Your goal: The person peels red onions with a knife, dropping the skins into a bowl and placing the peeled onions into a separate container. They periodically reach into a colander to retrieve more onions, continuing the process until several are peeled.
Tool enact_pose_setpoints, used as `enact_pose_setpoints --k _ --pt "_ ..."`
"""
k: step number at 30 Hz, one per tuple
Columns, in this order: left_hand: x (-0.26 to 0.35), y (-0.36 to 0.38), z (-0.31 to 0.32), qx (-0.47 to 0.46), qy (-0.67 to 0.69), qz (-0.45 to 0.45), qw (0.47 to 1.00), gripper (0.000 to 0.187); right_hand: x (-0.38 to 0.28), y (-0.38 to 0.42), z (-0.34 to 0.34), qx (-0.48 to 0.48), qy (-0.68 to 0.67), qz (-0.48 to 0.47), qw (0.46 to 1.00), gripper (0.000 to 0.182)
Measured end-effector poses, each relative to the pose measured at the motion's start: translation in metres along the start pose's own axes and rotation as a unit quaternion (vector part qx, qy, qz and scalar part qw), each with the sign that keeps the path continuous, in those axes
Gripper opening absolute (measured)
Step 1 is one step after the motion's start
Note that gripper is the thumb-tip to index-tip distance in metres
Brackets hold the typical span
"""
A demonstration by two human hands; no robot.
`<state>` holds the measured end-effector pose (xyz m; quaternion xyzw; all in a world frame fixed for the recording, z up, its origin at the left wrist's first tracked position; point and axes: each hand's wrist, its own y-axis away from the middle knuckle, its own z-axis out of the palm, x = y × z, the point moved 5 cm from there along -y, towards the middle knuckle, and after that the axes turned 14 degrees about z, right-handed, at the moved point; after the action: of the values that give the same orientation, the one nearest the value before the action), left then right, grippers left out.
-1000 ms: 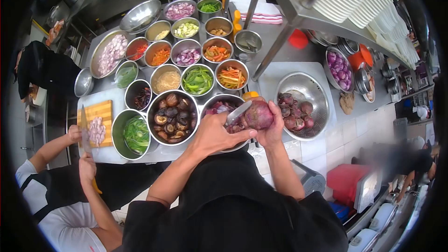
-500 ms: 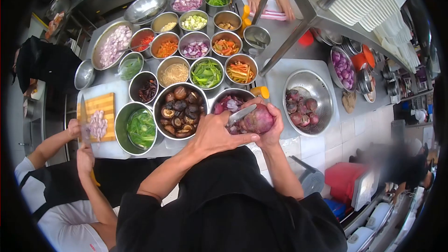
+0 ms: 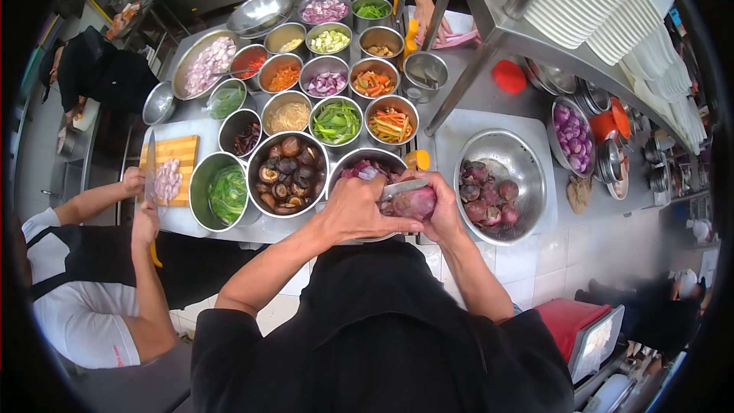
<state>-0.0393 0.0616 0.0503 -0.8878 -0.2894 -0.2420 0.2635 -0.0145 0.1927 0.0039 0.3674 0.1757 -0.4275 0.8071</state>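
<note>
My left hand [image 3: 353, 210] is closed around a small knife whose handle is hidden in my fingers. Its blade [image 3: 405, 186] lies against the upper side of a large red onion [image 3: 417, 205], and my left thumb presses on the onion's near side. My right hand [image 3: 443, 210] grips that onion from the right. Both hands are over the near rim of a steel pot [image 3: 333, 176] with purple onion skins [image 3: 368, 169] in it. To the right, a perforated steel colander [image 3: 527, 154] holds several red onions [image 3: 489, 195].
Left of my hands stand pots of mushrooms [image 3: 287, 172] and greens [image 3: 227, 197]; more vegetable containers fill the counter behind. A co-worker [image 3: 92, 306] holds a large knife [image 3: 151, 164] over a wooden board [image 3: 187, 154]. A shelf post [image 3: 466, 80] rises at right.
My view has shifted slightly. The onion and my hands sit a little lower, and the blade lies flatter across the onion. Across the counter, a person's hands have moved over the sliced meat.
</note>
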Motion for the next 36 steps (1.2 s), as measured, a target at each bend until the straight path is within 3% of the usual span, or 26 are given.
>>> enact_pose_setpoints --k 5,7,10,12,14,16,19,21,23,27,29,32,34,36 --pt "0.004 -0.001 0.011 0.035 -0.005 0.003 0.999 0.079 -0.009 0.002 -0.002 0.038 -0.033 -0.038 0.998 0.033" --pt "0.002 0.001 0.017 0.05 0.033 -0.046 0.997 0.071 -0.009 0.0 -0.005 0.037 -0.039 -0.056 0.997 0.033" --pt "0.0 0.004 0.024 0.109 0.073 -0.01 0.991 0.062 -0.013 -0.001 -0.007 0.04 -0.019 -0.079 0.996 0.033" --pt "0.002 0.005 0.019 0.074 0.052 -0.016 0.996 0.059 -0.017 -0.002 -0.007 0.043 0.006 -0.078 0.996 0.033" --pt "0.001 0.004 0.02 0.037 0.032 -0.021 0.999 0.057 -0.015 -0.004 -0.009 0.054 0.033 0.016 0.998 0.033" --pt "0.0 0.001 0.024 0.04 0.057 0.041 0.997 0.052 -0.017 -0.003 -0.008 0.077 0.026 0.034 0.996 0.032" --pt "0.0 -0.001 0.025 0.025 0.056 0.049 0.997 0.046 -0.017 -0.001 -0.006 0.113 0.023 0.05 0.992 0.031" --pt "0.001 -0.003 0.023 0.057 0.061 0.058 0.995 0.052 -0.016 -0.003 -0.007 0.126 0.025 0.046 0.991 0.032" --pt "-0.001 -0.001 0.02 0.089 0.068 0.067 0.991 0.059 -0.019 -0.008 -0.003 0.045 0.104 -0.011 0.993 0.038" --pt "-0.007 0.004 0.019 0.053 0.145 -0.006 0.988 0.052 -0.026 -0.003 0.018 -0.036 0.062 -0.005 0.997 0.044" --pt "-0.006 0.007 0.017 0.053 0.179 -0.032 0.982 0.049 -0.025 0.002 0.023 -0.133 0.056 0.01 0.99 0.042" --pt "-0.008 0.015 0.017 0.066 0.187 -0.062 0.978 0.041 -0.022 -0.001 0.01 -0.06 0.078 -0.006 0.995 0.038" --pt "-0.014 0.02 0.01 0.162 0.179 -0.091 0.966 0.037 -0.019 -0.004 0.001 -0.034 0.094 -0.015 0.995 0.035" --pt "-0.019 0.023 0.009 0.158 0.156 -0.115 0.968 0.035 -0.014 -0.009 -0.004 -0.01 0.113 -0.023 0.993 0.033"
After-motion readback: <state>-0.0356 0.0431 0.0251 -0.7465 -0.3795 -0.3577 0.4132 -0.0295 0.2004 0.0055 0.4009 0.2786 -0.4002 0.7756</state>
